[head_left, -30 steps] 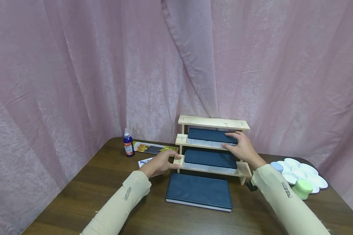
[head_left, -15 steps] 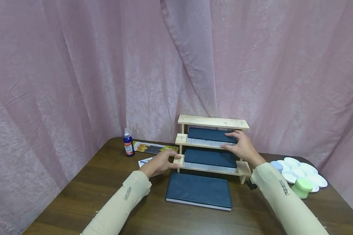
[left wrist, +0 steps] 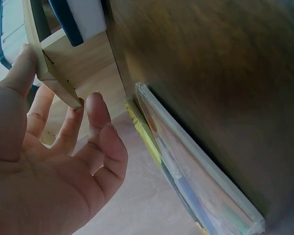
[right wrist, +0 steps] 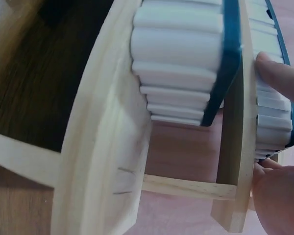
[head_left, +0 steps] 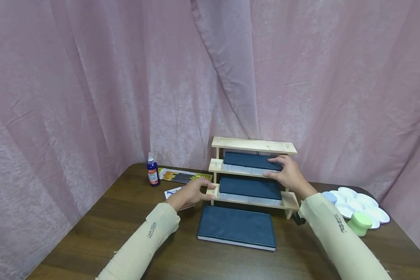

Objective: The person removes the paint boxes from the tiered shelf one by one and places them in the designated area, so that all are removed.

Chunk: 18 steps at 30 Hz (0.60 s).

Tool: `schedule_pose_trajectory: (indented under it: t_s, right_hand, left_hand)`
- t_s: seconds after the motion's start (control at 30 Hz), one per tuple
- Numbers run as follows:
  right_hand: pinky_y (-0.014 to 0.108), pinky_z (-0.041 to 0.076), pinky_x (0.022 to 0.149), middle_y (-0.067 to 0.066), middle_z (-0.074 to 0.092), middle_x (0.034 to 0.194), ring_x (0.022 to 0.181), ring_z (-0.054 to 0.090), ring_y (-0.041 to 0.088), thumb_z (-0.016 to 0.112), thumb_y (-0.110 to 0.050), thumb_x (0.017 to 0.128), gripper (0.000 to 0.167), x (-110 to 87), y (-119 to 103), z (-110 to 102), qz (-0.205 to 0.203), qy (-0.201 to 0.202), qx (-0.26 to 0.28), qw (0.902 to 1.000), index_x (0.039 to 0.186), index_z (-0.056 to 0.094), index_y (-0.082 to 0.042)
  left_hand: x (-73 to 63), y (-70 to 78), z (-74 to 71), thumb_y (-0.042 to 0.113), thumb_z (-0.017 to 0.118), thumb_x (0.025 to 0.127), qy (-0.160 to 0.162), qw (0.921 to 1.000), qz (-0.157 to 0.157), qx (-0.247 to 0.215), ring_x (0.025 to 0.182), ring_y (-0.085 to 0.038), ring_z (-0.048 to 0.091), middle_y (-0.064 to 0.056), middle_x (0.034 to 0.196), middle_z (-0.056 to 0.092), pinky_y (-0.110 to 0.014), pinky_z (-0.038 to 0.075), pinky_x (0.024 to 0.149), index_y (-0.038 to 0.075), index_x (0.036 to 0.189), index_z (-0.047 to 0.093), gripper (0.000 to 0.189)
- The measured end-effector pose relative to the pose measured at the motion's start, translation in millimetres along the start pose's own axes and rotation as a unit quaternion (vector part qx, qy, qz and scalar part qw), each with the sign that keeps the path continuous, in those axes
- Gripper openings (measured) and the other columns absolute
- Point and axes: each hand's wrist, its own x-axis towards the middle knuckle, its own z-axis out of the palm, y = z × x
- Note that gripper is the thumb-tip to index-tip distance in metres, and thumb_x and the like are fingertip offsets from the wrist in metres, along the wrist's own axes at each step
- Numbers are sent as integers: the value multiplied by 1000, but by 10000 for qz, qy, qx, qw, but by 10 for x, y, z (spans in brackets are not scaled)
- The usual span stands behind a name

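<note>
The right hand (head_left: pixel 287 174) has its fingers around the right end of the upper box (head_left: pixel 245 160), on the wooden rack (head_left: pixel 253 144)'s middle shelf (head_left: pixel 215 165); the left hand (head_left: pixel 195 191) pinches the low shelf (head_left: pixel 289 203)'s left end. A careless nearward pull could tip that box off its edge; uneven pushing could skew the rack, jolting the lower box (head_left: pixel 250 187).
</note>
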Motion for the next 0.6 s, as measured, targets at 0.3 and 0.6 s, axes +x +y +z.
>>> schedule_pose_trajectory:
  t_s: [0.3, 0.6]
  right_hand:
    - [64, 33, 106, 26, 46, 140, 130, 41, 44, 86, -27, 79, 61, -16, -17, 9, 103, 29, 165, 9998, 128, 63, 1]
    - [63, 37, 105, 26, 45, 143, 130, 41, 43, 85, -32, 79, 62, -75, 4, 13, -55, 213, 126, 9997, 127, 64, 1]
  left_hand:
    - [2, -8, 3, 28, 83, 81, -11, 9999, -126, -7, 133, -32, 45, -10, 139, 54, -50, 35, 111, 20, 113, 73, 34]
    - [14, -15, 1, 27, 83, 82, -31, 9999, -97, -54, 129, -31, 47, -9, 134, 57, -51, 36, 110, 20, 115, 73, 35]
